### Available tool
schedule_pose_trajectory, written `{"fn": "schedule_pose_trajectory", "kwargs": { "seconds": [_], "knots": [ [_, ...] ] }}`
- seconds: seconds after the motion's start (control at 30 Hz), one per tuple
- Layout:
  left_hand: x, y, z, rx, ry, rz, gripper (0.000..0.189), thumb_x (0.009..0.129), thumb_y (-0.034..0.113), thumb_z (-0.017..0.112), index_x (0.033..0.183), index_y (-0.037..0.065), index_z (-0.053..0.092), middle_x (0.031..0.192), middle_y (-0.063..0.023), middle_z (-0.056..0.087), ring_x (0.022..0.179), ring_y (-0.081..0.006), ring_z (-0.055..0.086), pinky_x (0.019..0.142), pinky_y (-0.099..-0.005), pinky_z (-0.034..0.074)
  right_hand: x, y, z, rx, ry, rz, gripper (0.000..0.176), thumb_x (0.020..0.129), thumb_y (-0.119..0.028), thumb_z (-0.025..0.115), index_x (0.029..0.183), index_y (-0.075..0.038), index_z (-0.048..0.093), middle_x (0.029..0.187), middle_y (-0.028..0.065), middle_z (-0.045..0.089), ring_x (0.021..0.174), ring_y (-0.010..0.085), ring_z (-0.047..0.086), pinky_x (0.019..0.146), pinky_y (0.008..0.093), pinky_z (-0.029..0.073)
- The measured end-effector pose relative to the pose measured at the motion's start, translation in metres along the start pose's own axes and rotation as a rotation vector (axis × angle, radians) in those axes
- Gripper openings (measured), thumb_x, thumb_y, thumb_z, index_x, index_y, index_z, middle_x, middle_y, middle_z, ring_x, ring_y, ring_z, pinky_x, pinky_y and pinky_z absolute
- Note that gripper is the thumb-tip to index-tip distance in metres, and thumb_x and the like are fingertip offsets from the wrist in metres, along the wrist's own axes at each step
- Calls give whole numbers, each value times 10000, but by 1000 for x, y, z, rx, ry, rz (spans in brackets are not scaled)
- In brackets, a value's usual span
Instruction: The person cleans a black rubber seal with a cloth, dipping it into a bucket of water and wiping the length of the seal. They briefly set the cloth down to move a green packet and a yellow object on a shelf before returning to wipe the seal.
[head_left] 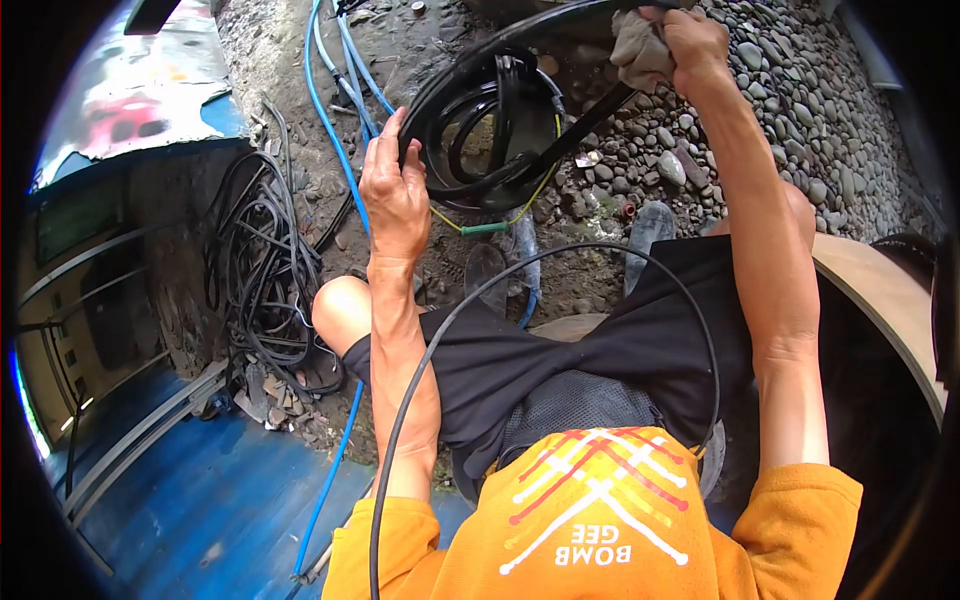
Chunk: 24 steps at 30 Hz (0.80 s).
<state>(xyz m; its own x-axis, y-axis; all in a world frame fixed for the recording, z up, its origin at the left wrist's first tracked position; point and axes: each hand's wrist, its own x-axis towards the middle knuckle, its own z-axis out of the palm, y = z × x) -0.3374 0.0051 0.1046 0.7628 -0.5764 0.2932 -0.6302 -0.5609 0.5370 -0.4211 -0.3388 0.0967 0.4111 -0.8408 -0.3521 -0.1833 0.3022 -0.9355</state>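
In the head view, a glossy black rubber tube [467, 60] arcs from my left hand up toward my right. My left hand [397, 195] is at the arc's left end, the tube passing between its thumb and fingers. My right hand [697, 45] grips a crumpled grey cloth [641, 52] at the tube's upper right; the part under the cloth is hidden. Beneath the arc stands a round black basin [485, 205] with more dark, shiny loops inside. A thin yellow-green cord with a green sleeve [485, 228] runs along the basin's near side.
Tangled black cables [265, 270] lie to the left beside a blue surface [220, 490]. Blue hoses [325, 85] run past my left arm. Grey pebbles [800, 110] cover the ground at upper right. A thin black cable [555, 247] loops across my lap.
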Motion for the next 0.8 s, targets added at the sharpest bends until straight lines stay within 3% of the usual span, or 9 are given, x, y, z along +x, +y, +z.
{"fn": "schedule_pose_trajectory", "kwargs": {
  "seconds": [0.1,0.17,0.3,0.47,0.57,0.6,0.7,0.8],
  "knots": [
    [5,-4,7,-5,94,-64,313,993,119,601,1284,4,596,949,-126,683,707,-161,667,632,-300,531,-10,-13,-3,232,19,121,212,933,-28,438,943,56,632,776,138,649,642,229,639,507,405,503],
    [8,-7,11,-68,164,-163,307,1005,179,609,1256,2,608,952,-130,686,741,-146,699,636,-274,538,0,-7,-8,150,38,39,198,926,-20,453,947,43,640,792,130,660,673,234,656,547,391,529],
    [12,-1,24,-568,270,-265,248,1001,133,608,1162,-55,612,946,-138,676,758,-194,708,675,-337,630,3,2,-7,162,-82,-99,173,913,16,504,950,31,672,825,107,678,670,206,643,575,361,526],
    [20,9,3,-822,397,-105,196,1029,41,496,1169,-77,568,954,-139,654,766,-220,685,700,-473,659,-31,-6,-3,-14,-259,-146,160,869,54,631,1016,32,689,845,65,688,630,115,598,537,286,469],
    [29,11,-20,-841,597,9,179,1029,98,533,1124,-44,588,902,-125,638,670,-181,619,540,-360,587,-31,-12,-4,81,-329,-145,197,867,46,647,1061,26,675,842,64,687,617,103,587,530,268,454],
    [30,13,-26,-859,643,5,177,1025,128,557,1072,-36,602,857,-111,628,642,-159,585,483,-296,499,-34,-14,-6,129,-360,-191,243,869,41,647,1110,10,658,847,62,685,627,93,584,524,247,446],
    [31,5,-34,-836,626,70,184,1018,136,579,969,-37,619,776,-72,597,604,-122,554,443,-246,441,-67,-39,6,52,-259,-383,260,876,31,640,1133,-4,650,864,62,685,667,102,604,542,241,463],
    [34,-1,-31,-714,569,11,210,1018,162,593,952,-36,619,760,-60,586,577,-98,511,439,-230,414,-59,-27,5,75,-364,-411,278,874,-28,665,1147,12,633,911,72,699,725,132,640,599,260,506]
  ]
}}
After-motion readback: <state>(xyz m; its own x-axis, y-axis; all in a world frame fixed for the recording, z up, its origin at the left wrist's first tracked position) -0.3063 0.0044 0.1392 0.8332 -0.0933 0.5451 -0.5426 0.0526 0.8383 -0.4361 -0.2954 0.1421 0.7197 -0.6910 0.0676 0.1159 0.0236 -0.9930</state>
